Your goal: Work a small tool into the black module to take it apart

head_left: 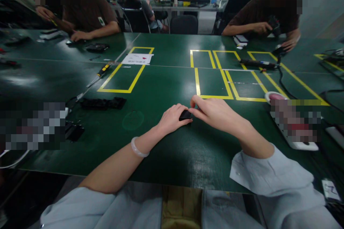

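My left hand, with a pale bangle on the wrist, is closed around a small black rectangular piece low over the green table. Its exact kind cannot be made out. My right hand meets it from the right, thumb and forefinger brought together at the upper right edge of the piece. Whatever lies between those two fingertips is too small to see.
Yellow tape outlines mark the green table. A yellow-and-black screwdriver, black strips and a paper sheet lie leftward. Rightward are a black pen-shaped tool with a cord and a white tray. Co-workers sit opposite.
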Demonstrator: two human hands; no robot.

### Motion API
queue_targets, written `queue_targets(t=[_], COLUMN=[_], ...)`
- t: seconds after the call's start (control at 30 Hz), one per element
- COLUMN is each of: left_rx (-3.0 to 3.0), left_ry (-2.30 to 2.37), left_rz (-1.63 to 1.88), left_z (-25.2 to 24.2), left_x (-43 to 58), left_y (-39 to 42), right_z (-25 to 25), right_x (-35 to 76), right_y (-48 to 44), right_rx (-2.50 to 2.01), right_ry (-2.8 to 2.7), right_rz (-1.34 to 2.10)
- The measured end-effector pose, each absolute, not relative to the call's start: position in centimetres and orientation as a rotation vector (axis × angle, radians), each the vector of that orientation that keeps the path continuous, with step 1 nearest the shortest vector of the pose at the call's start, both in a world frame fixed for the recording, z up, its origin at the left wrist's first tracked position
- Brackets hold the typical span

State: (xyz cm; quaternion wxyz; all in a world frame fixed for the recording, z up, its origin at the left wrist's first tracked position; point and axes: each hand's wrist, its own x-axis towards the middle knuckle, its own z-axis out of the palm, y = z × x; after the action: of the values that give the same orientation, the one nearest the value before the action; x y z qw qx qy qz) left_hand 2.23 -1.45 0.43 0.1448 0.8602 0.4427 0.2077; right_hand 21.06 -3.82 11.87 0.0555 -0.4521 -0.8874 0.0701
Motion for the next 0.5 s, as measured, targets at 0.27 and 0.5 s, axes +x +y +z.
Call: queue_targets(t=[0.27, 0.5], left_rx=[2.507, 2.506], left_ry=[1.28, 1.28], left_rz=[0.578, 0.567], left_z=[0.49, 0.55], left_x=[2.23, 2.2], left_y=[-1.41, -1.46], right_z=[11.52, 11.46], right_x=[21.28, 21.22], right_y=[-3.53, -3.43], right_rx=[-1.355, -1.325], right_ry=[-2.692, -2.667], right_rz=[0.146, 0.178])
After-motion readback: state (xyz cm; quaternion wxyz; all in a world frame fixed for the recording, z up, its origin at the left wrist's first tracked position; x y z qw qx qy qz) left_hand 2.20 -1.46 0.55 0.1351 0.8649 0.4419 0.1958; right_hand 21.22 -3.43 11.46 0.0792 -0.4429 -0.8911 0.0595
